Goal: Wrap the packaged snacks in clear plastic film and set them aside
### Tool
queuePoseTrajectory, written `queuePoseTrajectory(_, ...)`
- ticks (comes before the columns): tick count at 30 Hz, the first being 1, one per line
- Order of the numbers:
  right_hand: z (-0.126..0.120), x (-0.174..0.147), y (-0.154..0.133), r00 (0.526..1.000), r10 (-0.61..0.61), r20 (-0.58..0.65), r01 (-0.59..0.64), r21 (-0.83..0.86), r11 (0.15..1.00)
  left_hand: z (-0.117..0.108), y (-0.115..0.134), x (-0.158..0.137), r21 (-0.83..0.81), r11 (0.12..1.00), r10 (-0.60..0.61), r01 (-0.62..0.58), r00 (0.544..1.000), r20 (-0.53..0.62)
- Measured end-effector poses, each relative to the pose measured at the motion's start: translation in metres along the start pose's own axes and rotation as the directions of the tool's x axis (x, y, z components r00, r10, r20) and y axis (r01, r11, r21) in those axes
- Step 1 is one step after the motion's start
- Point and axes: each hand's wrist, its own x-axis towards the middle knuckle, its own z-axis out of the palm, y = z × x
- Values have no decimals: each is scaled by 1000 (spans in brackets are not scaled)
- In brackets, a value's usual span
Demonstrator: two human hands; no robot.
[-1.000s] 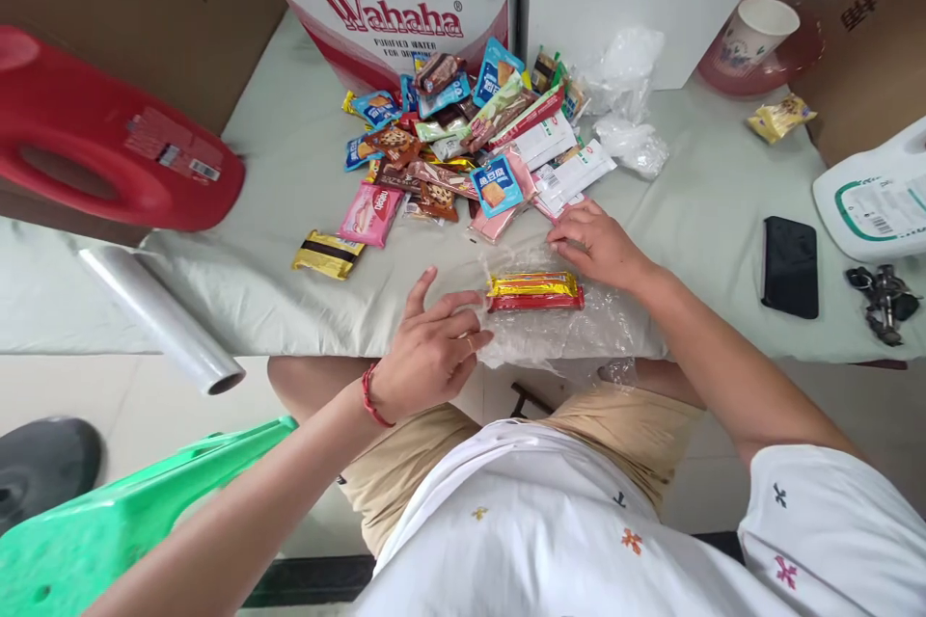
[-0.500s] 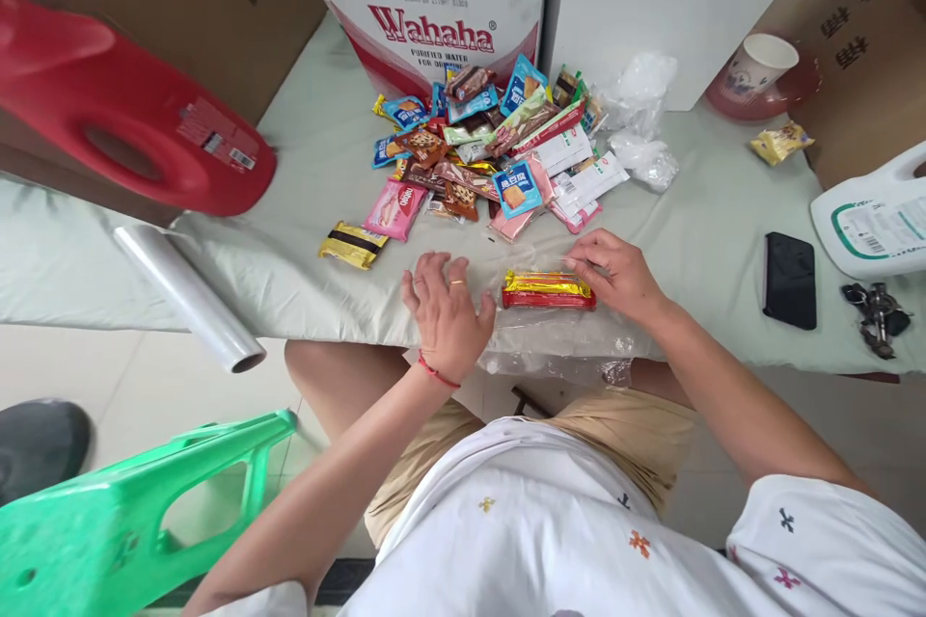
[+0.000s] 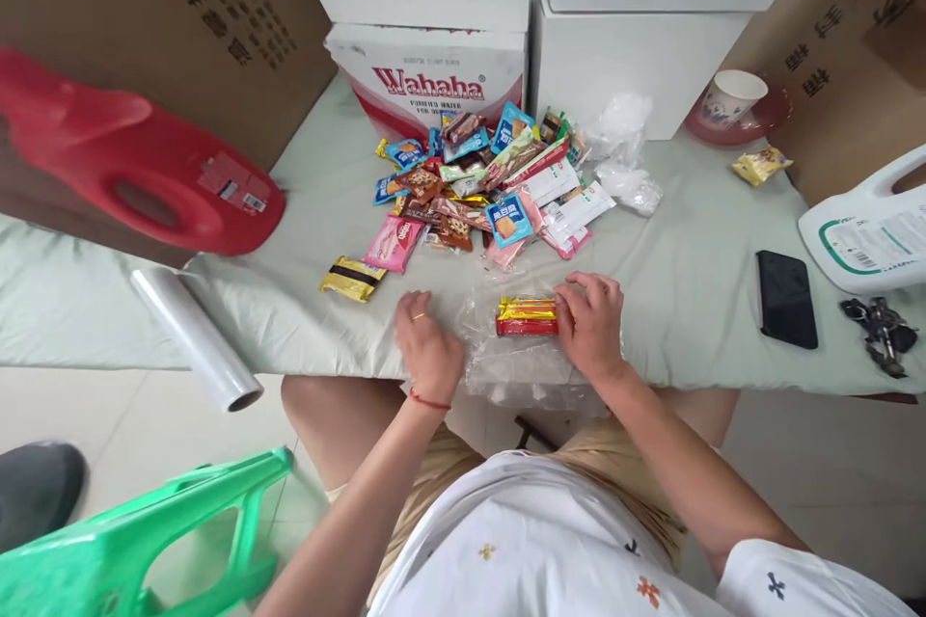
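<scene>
Two slim wrapped bars lie side by side on a sheet of clear film, near the front edge of the cloth-covered tabletop [image 3: 694,308], straight ahead of you. The yellow bar [image 3: 527,308] is on the far side, its wrapper shiny and marked with red; the red bar [image 3: 527,328] lies along its near side, glossy and darker toward the lower edge. Both run left to right. Their left ends are exposed; the right ends pass behind your fingers. The clear film [image 3: 517,371] is crumpled, extends left of the bars and drapes over the front edge toward your lap.

Your right hand [image 3: 591,323] is at the right end of the bars, back of the hand up, fingers bent, thumb side toward the wrappers, forearm angling in from the lower right. Grip: fingers close together — cannot tell whether they are clamped on the bars, the film or neither.

Your left hand [image 3: 429,342] is low over the cloth just left of the film, back up, fingers curled forward and slightly blurred, a red cord [image 3: 430,399] round the wrist. Grip: fingers bunched — cannot tell whether anything is pinched beneath.
</scene>
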Motion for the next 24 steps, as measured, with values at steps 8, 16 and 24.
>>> queuePoseTrajectory(8, 3, -4, 5, 999, -48, 22, 48, 0, 999, -23, 60, 55, -74, 994, 92, -87, 993, 68)
queuePoseTrajectory(16, 5, -7, 5, 999, -31, 11, 31, 75, 997, 29, 59, 70, -19, 975, -170, 222, 797, 580)
queuePoseTrajectory(24, -9, 1, 15, 1000, -5, -8, 7, 231, 973, -1, 11, 60, -428, 890, 144, 155, 796, 588)
